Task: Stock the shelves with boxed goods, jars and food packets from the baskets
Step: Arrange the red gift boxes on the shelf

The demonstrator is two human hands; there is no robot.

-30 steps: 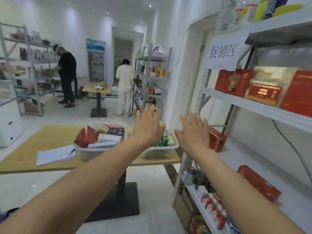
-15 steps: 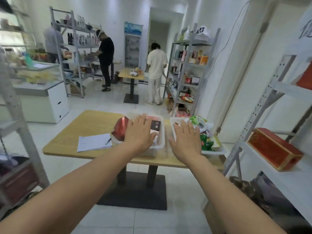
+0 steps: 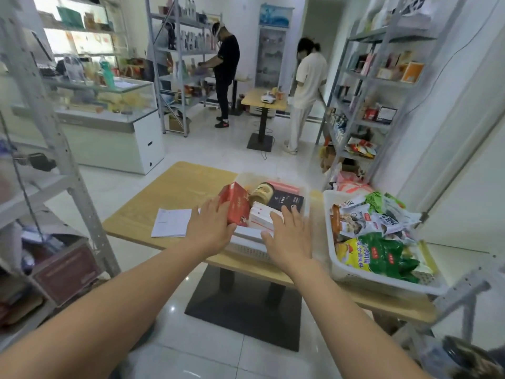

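Observation:
On the wooden table [image 3: 175, 192] stands a white basket [image 3: 250, 250] holding a tilted red box [image 3: 236, 205], a jar [image 3: 263, 191], a white and pink box [image 3: 261, 218] and a black box [image 3: 287, 201]. My left hand [image 3: 210, 228] reaches over the basket's near left edge, fingers spread, just beside the red box. My right hand [image 3: 289, 237] hovers open over the basket's near right part, above the white and pink box. A second white basket [image 3: 382, 281] to the right is piled with food packets [image 3: 374, 228].
A sheet of paper [image 3: 170, 222] lies on the table left of the basket. Metal shelf racks stand at the left [image 3: 54, 127] and lower right [image 3: 459, 296]. Two people work at shelves in the back, near a small table [image 3: 263, 98]. A glass counter [image 3: 109, 110] stands left.
The view has swung left from the right-hand shelf toward the table. Both hands have come down and forward over the basket of boxes; they hold nothing.

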